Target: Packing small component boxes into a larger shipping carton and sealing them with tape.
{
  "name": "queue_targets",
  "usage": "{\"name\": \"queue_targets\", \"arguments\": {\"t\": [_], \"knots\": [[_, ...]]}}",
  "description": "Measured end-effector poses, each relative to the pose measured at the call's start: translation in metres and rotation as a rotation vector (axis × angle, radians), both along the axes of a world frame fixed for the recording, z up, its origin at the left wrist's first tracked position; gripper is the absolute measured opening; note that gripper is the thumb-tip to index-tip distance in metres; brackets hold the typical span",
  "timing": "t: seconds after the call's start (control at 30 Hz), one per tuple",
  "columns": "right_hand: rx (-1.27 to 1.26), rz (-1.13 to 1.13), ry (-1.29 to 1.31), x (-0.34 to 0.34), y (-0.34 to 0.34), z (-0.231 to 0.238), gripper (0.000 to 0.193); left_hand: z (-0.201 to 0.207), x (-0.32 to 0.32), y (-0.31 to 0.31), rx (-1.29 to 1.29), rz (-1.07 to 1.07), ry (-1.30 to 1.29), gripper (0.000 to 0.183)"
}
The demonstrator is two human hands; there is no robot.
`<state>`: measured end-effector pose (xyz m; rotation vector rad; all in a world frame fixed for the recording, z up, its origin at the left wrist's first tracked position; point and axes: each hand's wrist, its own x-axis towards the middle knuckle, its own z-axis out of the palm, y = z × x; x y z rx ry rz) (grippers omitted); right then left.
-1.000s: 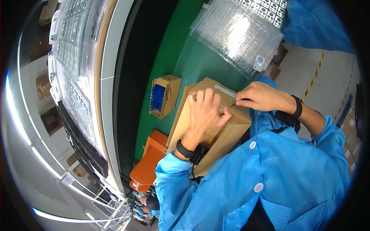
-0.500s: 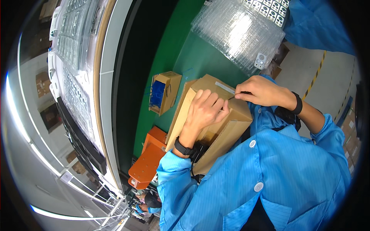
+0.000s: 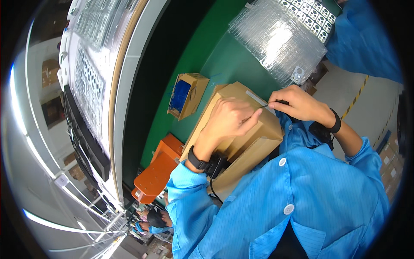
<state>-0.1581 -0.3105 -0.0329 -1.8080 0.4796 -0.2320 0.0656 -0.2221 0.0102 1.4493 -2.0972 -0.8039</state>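
Over an open cardboard box (image 3: pixel 267 125) in front of me, both hands work close together. A slim dark pointed tool (image 3: pixel 282 102) is pinched in my right hand (image 3: pixel 299 103); whether it is tweezers or a pick I cannot tell. Its thin tip reaches toward the thumb of my left hand (image 3: pixel 230 118). The left fingers are curled, and what they hold, if anything, is hidden. A pale strip (image 3: pixel 255 96) lies along the box's far edge, beside the tool.
A small cardboard box with blue contents (image 3: pixel 180 95) stands left on the green table (image 3: pixel 224 56). Near it is an orange metal fixture (image 3: pixel 157 172). Clear plastic trays (image 3: pixel 276 41) with camera-cover-like parts (image 3: pixel 317 19) lie at the far right, beside another blue sleeve (image 3: pixel 366 43).
The view has shifted slightly. My left hand has turned, its thumb now stretched toward the tool tip. More of the dark tool shows in my right hand.
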Motion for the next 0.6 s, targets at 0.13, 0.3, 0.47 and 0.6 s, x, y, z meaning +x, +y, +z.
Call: {"name": "queue_targets", "arguments": {"t": [0.13, 0.3, 0.47, 0.6], "knots": [[0.158, 0.004, -0.025, 0.013, 0.004, 0.02, 0.019, -0.019, -0.004, 0.004, -0.15, 0.077, 0.049, 0.037], [0.179, 0.051, 0.001, -0.006, 0.011, 0.022, 0.022, -0.023, -0.006, 0.006, -0.186, 0.129, -0.097, 0.036], [0.331, 0.073, -0.023, -0.018, 0.02, 0.022, 0.023, 0.01, 0.013, 0.019, -0.221, 0.134, -0.001, 0.017], [0.409, 0.214, -0.116, -0.008, 0.027, 0.026, 0.024, 0.074, 0.04, 0.082, 0.197, 0.263, -0.281, 0.019]]}}
